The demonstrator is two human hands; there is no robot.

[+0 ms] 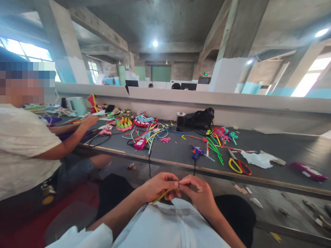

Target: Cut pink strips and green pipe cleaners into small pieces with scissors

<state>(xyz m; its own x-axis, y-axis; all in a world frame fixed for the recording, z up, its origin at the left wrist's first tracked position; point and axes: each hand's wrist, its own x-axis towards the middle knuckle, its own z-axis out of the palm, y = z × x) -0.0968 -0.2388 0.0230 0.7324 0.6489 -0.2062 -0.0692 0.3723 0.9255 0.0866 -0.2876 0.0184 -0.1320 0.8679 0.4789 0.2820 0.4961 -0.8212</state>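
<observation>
My left hand [159, 186] and my right hand [198, 191] meet in front of my chest, below the table edge. Both pinch a thin yellow pipe cleaner [161, 196], fingers pressed together at its upper end; its lower part slants down left under my left hand. The dark table [284, 148] lies just ahead of them. On it, nearest my hands, are a blue glue gun [196, 151] with its cord hanging over the edge and yellow-and-red scissors [239, 165].
Several coloured pipe cleaners [152, 132] and craft flowers [222, 134] litter the table, with a black bag [200, 119], white paper [258, 159] and a pink object [307, 171]. A seated person at left reaches a hand [89, 120] onto the table. Scraps lie on the floor.
</observation>
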